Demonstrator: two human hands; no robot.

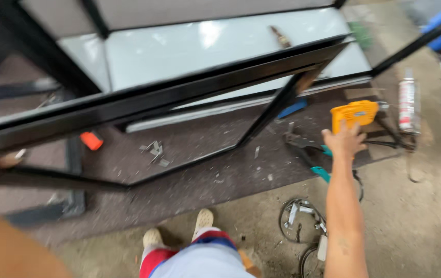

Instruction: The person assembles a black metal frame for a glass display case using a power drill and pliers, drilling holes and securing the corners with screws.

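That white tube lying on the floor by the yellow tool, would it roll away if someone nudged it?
Probably: the white tube looks round and lies flat on its side, so a sideways nudge would likely roll it. It seems rigid, not floppy. The black frame bar beside it might stop it.

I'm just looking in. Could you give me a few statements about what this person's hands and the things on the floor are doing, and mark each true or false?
1. The right hand reaches to the yellow power tool. True.
2. The left hand is on the black metal frame. True.
3. The teal-handled pliers hang from the frame. False: they lie on the floor.
4. The sealant tube is in the right hand. False: it lies on the floor beyond the tool.
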